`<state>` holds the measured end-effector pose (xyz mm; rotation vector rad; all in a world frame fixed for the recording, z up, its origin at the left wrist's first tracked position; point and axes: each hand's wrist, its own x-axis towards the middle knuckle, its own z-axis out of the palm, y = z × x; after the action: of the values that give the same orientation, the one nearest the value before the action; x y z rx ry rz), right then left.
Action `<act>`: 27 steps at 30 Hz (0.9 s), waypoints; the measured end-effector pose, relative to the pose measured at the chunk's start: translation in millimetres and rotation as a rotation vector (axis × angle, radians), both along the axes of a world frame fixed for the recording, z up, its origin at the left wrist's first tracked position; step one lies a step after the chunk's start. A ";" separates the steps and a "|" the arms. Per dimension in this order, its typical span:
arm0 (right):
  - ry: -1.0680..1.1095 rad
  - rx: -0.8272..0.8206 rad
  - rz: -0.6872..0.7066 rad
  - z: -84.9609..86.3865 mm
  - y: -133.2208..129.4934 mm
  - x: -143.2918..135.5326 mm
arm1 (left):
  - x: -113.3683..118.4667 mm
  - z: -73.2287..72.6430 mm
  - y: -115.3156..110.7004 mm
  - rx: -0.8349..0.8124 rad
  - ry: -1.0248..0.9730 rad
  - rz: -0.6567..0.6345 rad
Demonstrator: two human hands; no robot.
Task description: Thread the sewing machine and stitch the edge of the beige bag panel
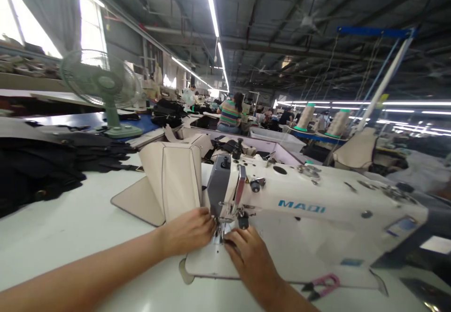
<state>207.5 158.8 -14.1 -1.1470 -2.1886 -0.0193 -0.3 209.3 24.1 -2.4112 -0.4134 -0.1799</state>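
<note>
A white sewing machine marked MAQI stands in front of me, its needle and presser foot between my two hands. My left hand is closed at the left of the presser foot, on the lower edge of a beige fabric piece with dark edging. That piece stands up in folds behind the hand, and a flap lies on the table to its left. Close to the foot on the right, my right hand has thumb and fingers pinched together. What lies between those fingertips is hidden.
Pink-handled thread snips lie by the machine's front right. Dark fabric pieces are heaped on the left of the white table. A green fan stands behind them. Thread cones stand beyond the machine; a person sits farther back.
</note>
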 end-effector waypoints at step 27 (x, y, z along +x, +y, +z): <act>-0.248 0.112 0.268 3.4 -20.3 -19.1 | -14.0 21.8 -70.7 -0.266 -0.084 -0.065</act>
<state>188.4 138.4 -10.7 -0.8173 -2.5105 -0.1751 -14.3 138.7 45.9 -2.6877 -0.4200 -0.2703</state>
